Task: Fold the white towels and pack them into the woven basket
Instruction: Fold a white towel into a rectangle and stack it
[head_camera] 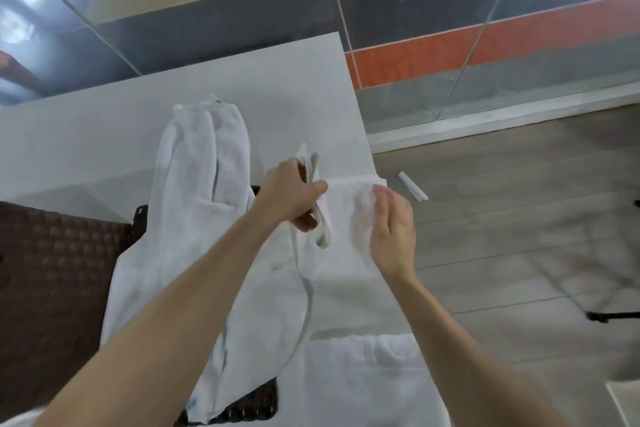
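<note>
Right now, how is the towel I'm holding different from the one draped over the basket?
The held towel is lifted, its top edge bunched in your left hand, with your right hand open beside it; the draped towel lies untouched. The held towel hangs fairly flat; the draped towel is rumpled, running from the table across the woven basket. Both are white and not yet folded.

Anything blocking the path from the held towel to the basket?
Yes. The left hand grips one towel, but a second towel lies draped across the basket, covering part of it. It likely needs moving first.
</note>
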Demonstrator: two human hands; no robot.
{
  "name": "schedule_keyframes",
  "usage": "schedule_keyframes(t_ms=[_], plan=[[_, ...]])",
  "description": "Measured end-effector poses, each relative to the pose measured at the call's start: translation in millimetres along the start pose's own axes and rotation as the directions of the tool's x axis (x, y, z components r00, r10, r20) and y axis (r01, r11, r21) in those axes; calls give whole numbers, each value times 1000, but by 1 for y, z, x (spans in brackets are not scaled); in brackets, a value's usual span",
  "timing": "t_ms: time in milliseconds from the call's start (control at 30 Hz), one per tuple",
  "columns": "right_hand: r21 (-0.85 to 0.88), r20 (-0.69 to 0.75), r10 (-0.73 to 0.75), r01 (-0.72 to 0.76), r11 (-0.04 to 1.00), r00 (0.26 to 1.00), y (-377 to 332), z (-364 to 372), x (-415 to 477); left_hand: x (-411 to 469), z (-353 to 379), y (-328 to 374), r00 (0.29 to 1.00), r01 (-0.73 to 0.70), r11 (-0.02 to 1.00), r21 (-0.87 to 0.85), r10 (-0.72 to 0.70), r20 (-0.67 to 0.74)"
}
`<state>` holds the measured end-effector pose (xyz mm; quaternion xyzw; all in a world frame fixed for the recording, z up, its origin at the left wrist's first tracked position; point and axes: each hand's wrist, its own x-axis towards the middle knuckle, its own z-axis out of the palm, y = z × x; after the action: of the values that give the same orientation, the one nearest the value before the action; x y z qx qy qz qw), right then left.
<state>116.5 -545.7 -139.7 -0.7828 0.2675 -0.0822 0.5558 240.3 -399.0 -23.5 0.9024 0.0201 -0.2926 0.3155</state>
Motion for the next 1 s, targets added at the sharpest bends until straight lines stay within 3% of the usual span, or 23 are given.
schedule_keyframes(t_ms=[67,133,167,233,333,367,533,633,667,733,767,833,900,1000], plan=[[204,-56,180,-166,965,982,-18,-23,-2,-8,24,13,959,52,974,-222,13,283],[160,61,322,-328,931,945,-21,-29,-3,-10,38,7,896,65,970,-233,46,441],[39,93,364,-369,929,927,-18,-24,-4,-9,42,-2,898,43,980,-197,48,437],[-159,109,352,-333,929,930,-8,-10,-3,-3,46,-24,960,-16,992,-122,50,277],[-155,69,310,-297,942,948,-1,-2,7,5,46,-58,996,-10,999,43,14,-89],[-148,41,289,-281,948,956,1,-5,11,8,48,-69,991,20,999,28,-16,-136],[-373,-13,241,-228,899,970,23,-9,6,15,71,-92,969,234,946,-225,-209,130],[-412,9,219,-196,890,976,24,-7,8,19,86,-83,959,281,920,-274,-254,129],[-428,3,187,-167,888,982,25,-10,6,18,87,-77,953,301,909,-289,-277,121],[-462,-20,-30,17,887,999,26,-22,-8,10,86,-67,936,351,865,-359,-311,165],[-475,13,-186,170,864,982,26,-30,-19,7,86,-64,926,376,841,-389,-322,199],[-530,210,-425,468,707,880,26,-43,-47,0,83,-61,913,403,808,-430,-326,244],[-571,397,-471,613,545,788,28,-45,-66,-7,79,-60,907,418,786,-456,-332,259],[-608,397,-533,649,458,747,31,-37,-68,-11,72,-59,890,454,735,-503,-340,306]])
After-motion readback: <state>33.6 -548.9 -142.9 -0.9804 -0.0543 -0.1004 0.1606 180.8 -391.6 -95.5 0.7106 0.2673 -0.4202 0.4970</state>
